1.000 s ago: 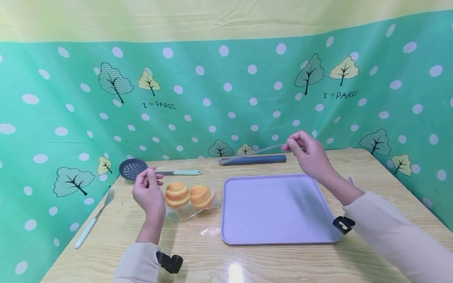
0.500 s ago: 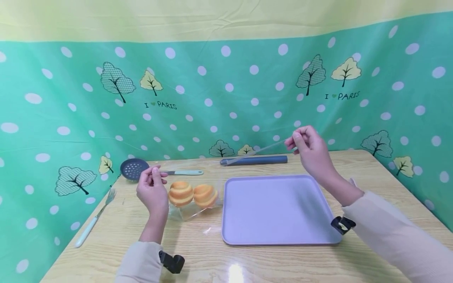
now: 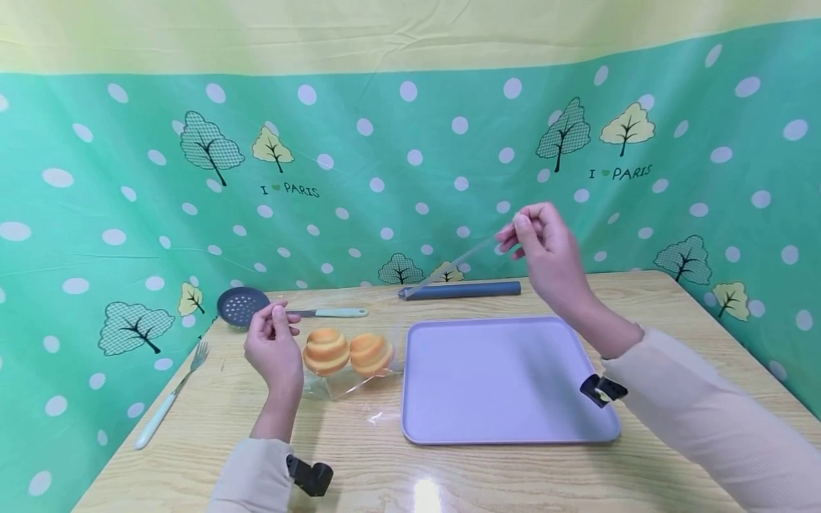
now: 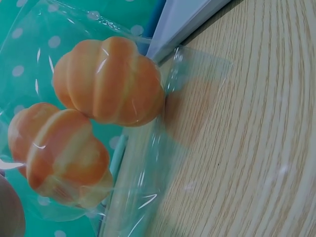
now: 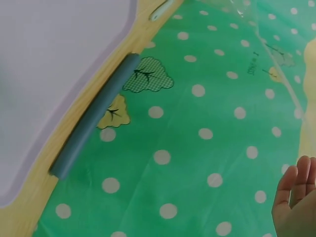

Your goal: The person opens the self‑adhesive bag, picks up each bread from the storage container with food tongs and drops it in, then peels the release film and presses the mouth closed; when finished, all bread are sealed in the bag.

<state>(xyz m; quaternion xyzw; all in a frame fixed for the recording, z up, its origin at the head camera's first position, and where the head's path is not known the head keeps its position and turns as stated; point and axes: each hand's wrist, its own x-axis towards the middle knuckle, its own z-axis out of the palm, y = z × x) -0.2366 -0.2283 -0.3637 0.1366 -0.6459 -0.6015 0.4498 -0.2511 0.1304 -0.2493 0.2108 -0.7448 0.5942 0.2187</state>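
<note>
L hand (image 3: 276, 345) is up off the counter (image 3: 359, 477), left of the tray (image 3: 500, 385), w/ forearm rising from the near side. R hand (image 3: 545, 249) is raised higher, above the tray's far-right edge in the head view; that forearm slants in from the tray's R side. Both arms have pale sleeves w/ a black clip (image 3: 310, 476) at each cuff.

Clear bag (image 3: 321, 388) is just left of the tray, its R edge close to the tray's L rim. Inside: 2 buns (image 3: 326, 351), golden, ridged, side by side; they look to be touching in the L wrist cam. Can't tell if the bag bottom touches the counter. Tray is lilac, flat, low-rimmed, its bare surface in view.

L fingers: thumb + index together, pinching the bag's upper L part. R fingers: curled, thumb against index, gripping the end of a thin clear strip (image 3: 458, 263). Strip runs from there down & left, across the area behind the tray, to abt the bag's upper R cnr; exact join too faint to tell.

Blue rod (image 3: 474, 290) lies behind the tray, roughly along its far edge. Dark skimmer (image 3: 240, 308) is far left of the tray, pale green handle pointing toward it. Fork (image 3: 169, 402) lies well left of the tray, tines away from the person. Green dotted cloth (image 3: 449, 142) hangs behind the tray.
</note>
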